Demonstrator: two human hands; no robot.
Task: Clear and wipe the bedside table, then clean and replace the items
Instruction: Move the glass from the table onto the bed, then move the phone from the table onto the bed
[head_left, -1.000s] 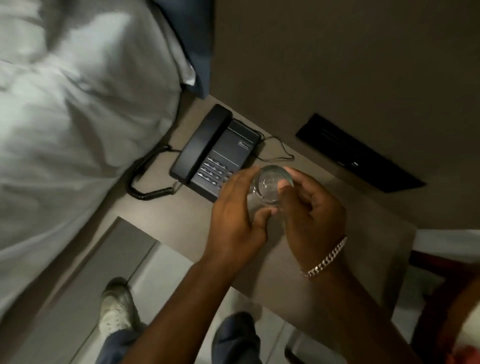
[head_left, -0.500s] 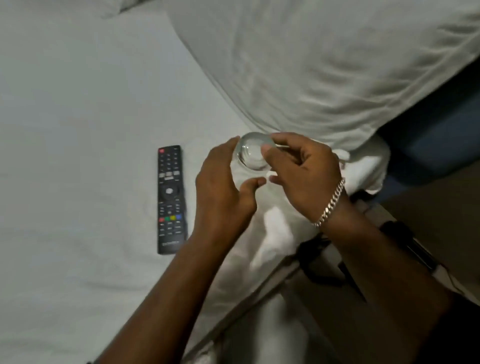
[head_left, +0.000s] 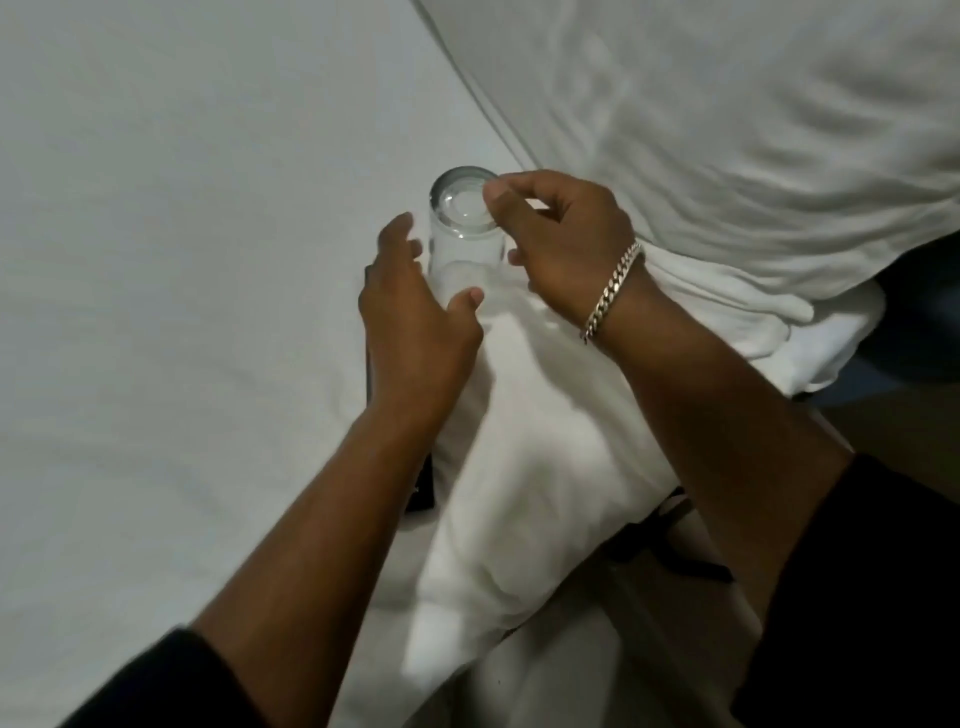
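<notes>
A clear drinking glass stands upside down on the white bed sheet, just in front of the pillow. My right hand, with a chain bracelet on the wrist, has its fingertips on the glass's upturned base and side. My left hand is beside the glass on its left with fingers spread; its thumb lies close to the lower part of the glass. A black remote control lies on the sheet, mostly hidden under my left forearm.
A large white pillow fills the upper right. A bunched white duvet fold hangs over the bed edge below my hands. A dark coiled phone cord and a strip of the bedside table show at the lower right.
I have turned from the bedside table with the phone to the bed. The glass, held in the air by both hands, now stands upside down on the sheet, and my left hand has come off it.
</notes>
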